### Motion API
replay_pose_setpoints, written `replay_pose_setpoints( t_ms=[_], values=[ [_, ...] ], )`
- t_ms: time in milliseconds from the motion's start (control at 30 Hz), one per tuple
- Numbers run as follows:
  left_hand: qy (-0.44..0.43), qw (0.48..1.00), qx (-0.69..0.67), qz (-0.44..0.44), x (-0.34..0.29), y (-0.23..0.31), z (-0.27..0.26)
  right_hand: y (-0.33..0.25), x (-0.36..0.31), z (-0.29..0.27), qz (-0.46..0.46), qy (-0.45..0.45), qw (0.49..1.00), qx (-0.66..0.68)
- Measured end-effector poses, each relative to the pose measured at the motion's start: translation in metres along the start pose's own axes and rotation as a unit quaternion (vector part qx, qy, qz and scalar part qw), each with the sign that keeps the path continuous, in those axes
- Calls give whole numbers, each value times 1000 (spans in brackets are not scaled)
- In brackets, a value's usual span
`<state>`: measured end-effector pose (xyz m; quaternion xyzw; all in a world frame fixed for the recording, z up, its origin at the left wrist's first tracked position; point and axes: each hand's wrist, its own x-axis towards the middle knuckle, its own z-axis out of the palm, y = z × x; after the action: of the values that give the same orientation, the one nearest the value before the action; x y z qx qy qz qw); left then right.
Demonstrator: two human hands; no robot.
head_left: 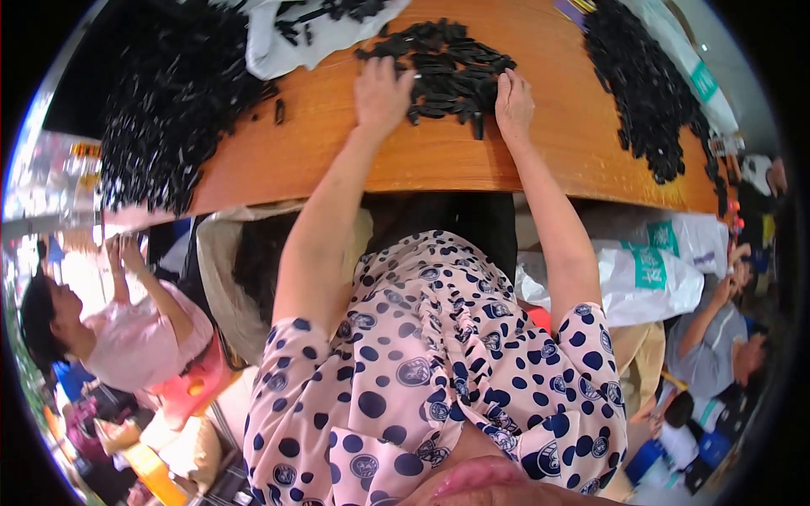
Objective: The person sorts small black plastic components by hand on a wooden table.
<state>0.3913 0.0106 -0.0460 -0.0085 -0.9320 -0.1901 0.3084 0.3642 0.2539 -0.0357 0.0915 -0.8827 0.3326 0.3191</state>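
A loose pile of small, long black pieces (451, 72) lies on the brown wooden table (312, 160); they are too small to tell their exact kind. My left hand (384, 99) rests at the pile's left edge, thumb apart from the other fingers, its fingertips touching the pieces. On the right side, my right hand (514, 103) stands edge-on against the pile with its fingers extended, partly hidden from view. Neither hand visibly grips a piece.
Larger heaps of the same pieces lie at the left (177, 101) and at the right (645, 93). A white bag (291, 51) with more sits at the far edge. White plastic bags (624, 278) hang below the table. Other people (139, 329) sit on both sides.
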Motion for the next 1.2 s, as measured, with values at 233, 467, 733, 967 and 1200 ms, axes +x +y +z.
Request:
replay_pose_setpoints(
  t_ms=[233,467,733,967,1200],
  values=[
    [-43,990,-120,-56,-1,17,-22,-22,22,48,-5,48,999,-1],
    [6,999,-25,40,-24,-72,-102,-49,-16,-37,-203,-45,978,34],
    [4,999,28,20,28,-112,-111,-56,-40,-58,-167,-222,961,7],
    [-172,962,151,-147,144,-169,-41,-51,-37,-48,-100,-178,978,42],
    [-227,950,197,-88,144,-146,-16,-41,-32,-45,-130,-149,980,28]
  ],
)
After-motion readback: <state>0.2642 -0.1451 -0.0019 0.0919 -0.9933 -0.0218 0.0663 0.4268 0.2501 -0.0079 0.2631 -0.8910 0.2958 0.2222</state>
